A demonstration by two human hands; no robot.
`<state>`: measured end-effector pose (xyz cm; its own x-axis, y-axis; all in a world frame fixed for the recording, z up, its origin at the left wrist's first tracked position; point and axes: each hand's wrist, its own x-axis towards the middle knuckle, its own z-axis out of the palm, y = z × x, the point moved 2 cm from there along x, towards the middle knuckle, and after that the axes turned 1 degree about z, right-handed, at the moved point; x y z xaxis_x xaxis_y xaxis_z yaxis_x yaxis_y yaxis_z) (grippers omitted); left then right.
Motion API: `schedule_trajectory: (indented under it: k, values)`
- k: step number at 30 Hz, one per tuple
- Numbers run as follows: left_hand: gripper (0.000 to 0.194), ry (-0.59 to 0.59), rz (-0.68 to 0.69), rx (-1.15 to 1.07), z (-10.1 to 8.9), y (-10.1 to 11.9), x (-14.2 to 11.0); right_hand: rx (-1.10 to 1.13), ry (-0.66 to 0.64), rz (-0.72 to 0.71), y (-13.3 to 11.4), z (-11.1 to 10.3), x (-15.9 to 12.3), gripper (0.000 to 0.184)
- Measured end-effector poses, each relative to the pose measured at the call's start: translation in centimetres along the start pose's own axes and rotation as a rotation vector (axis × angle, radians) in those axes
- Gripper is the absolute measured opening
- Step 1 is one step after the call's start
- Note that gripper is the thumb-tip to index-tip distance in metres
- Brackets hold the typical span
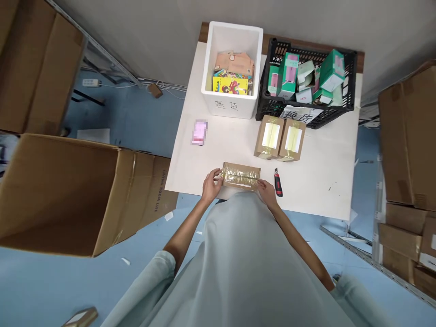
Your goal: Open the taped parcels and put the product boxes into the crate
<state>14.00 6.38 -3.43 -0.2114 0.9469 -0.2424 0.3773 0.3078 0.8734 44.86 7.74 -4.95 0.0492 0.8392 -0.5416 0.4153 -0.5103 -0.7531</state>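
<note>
A small cardboard box (241, 175) with shiny clear tape across its top lies at the table's front edge, close to my body. My left hand (211, 183) grips its left end, the fingers curled at the corner. At the right end my right hand (266, 190) pinches the box's edge. Just right of that hand lies a red and black utility knife (278, 183), its tip pointing away from me. Two taped cardboard boxes (270, 137) with labels stand side by side farther back.
On the white table (320, 181), a white foam box (231, 104) holds packets, and a black crate (327, 119) holds green cartons. A blurred pink item (199, 132) lies left. A big open carton (112, 200) stands at left; stacked cartons (405, 145) line the right.
</note>
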Motion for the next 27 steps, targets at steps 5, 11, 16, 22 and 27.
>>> schedule_trajectory:
  k: [5,11,16,22,27]
  values:
    - [0.046,-0.059,-0.139,-0.203,1.0,-2.5,2.0,-0.087,0.060,-0.009,-0.9,0.4,-0.5,0.053]
    - [0.056,-0.082,-0.227,-0.316,-0.4,-4.2,3.3,-0.246,0.040,-0.047,-2.3,1.0,-1.0,0.060]
    - [0.047,-0.065,-0.185,-0.227,-1.9,-4.6,4.5,-0.422,0.032,-0.071,-4.6,1.9,-1.5,0.070]
    - [0.037,-0.099,-0.085,-0.172,-2.2,-5.2,4.4,-0.910,0.070,-0.093,-8.6,2.2,-0.4,0.070]
    - [0.033,-0.122,0.008,-0.133,-2.0,-5.9,3.9,-1.002,-0.035,-0.400,-10.9,2.7,2.1,0.056]
